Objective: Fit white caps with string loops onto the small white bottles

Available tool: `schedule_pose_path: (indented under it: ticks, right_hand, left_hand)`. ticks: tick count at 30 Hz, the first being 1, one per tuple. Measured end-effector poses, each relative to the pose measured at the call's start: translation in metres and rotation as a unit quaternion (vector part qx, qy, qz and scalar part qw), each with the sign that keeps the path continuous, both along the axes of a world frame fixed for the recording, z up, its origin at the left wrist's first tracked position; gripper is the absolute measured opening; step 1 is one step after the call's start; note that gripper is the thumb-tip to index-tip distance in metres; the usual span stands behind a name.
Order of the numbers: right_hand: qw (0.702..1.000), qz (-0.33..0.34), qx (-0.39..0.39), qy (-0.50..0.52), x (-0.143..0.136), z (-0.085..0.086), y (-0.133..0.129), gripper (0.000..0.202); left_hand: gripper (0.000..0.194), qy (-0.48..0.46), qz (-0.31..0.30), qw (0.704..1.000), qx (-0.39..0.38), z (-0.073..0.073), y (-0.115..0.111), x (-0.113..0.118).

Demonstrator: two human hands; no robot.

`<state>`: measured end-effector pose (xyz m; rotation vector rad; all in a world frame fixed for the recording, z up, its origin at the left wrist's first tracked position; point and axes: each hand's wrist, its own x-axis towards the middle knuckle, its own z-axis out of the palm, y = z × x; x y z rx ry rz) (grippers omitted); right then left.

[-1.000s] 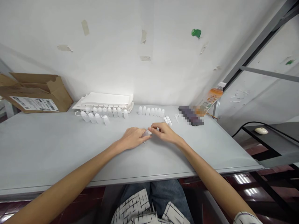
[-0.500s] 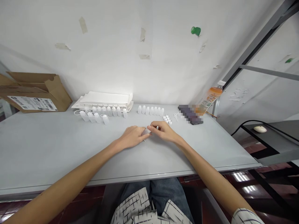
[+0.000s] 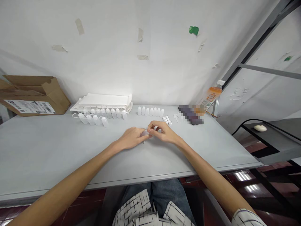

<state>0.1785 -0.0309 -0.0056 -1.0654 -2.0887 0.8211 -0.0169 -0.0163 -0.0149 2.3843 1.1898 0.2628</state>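
Note:
My left hand (image 3: 132, 138) is closed round a small translucent squeeze bottle (image 3: 145, 132), held tilted low over the middle of the table. From beneath my left fingers a short white tip (image 3: 144, 142) pokes out; I cannot tell what it belongs to. My right hand (image 3: 163, 131) pinches at the bottle's right end, thumb against bent fingers. Whatever lies inside that pinch is hidden. Just behind my right hand lies a cluster of small white caps (image 3: 167, 120). A row of uncapped bottles (image 3: 150, 111) stands farther back.
Capped bottles (image 3: 94, 119) with looped straps stand at the left, before a stack of white sheets (image 3: 105, 99). An open cardboard box (image 3: 35, 94) sits far left. To the right are small white pieces (image 3: 176, 117), a blurred dark phone-like object (image 3: 188, 113) and an orange drink bottle (image 3: 210, 97).
The whole view has shifted slightly. My right fingers have turned a little at the bottle's end, and the pale tip seen between them is now hidden. My left hand keeps its hold.

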Motion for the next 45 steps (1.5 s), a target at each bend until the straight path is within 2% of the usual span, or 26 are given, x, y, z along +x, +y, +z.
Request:
schedule_pose_path:
  ticks: [3,8,11,14,21,32,39,45]
  right_hand:
    - [1.000,0.004,0.017,-0.016,0.000,0.000,0.000,0.026]
    - [0.996,0.004,0.068,-0.064,-0.002,-0.008,0.001,0.034]
    - [0.993,-0.006,0.078,-0.083,-0.004,-0.010,0.000,0.038]
    - [0.992,-0.017,0.092,-0.079,-0.005,-0.009,-0.001,0.039]
    - [0.996,-0.017,0.085,-0.019,-0.003,-0.006,-0.001,0.031]
    - [0.995,-0.013,0.085,-0.045,-0.008,-0.011,-0.002,0.035]
    - [0.995,-0.027,0.091,0.009,-0.005,-0.010,0.000,0.034]
    - [0.993,-0.036,0.108,0.018,-0.006,-0.013,-0.001,0.026]
  left_hand:
    - [0.048,0.012,-0.001,1.000,0.011,-0.002,0.001,-0.001]
    - [0.040,0.090,-0.009,0.992,0.085,-0.005,-0.002,0.000]
    - [0.037,0.125,-0.003,0.987,0.105,-0.005,-0.003,0.001]
    - [0.038,0.103,0.005,0.989,0.102,-0.004,-0.003,0.000]
    - [0.045,0.005,-0.013,1.000,0.015,-0.003,0.000,0.000]
    - [0.040,0.104,0.004,0.990,0.096,-0.006,-0.004,0.002]
    - [0.043,0.032,0.016,0.998,0.043,0.001,-0.004,0.004]
    - [0.043,0.034,0.017,0.998,0.046,-0.002,-0.002,0.003]
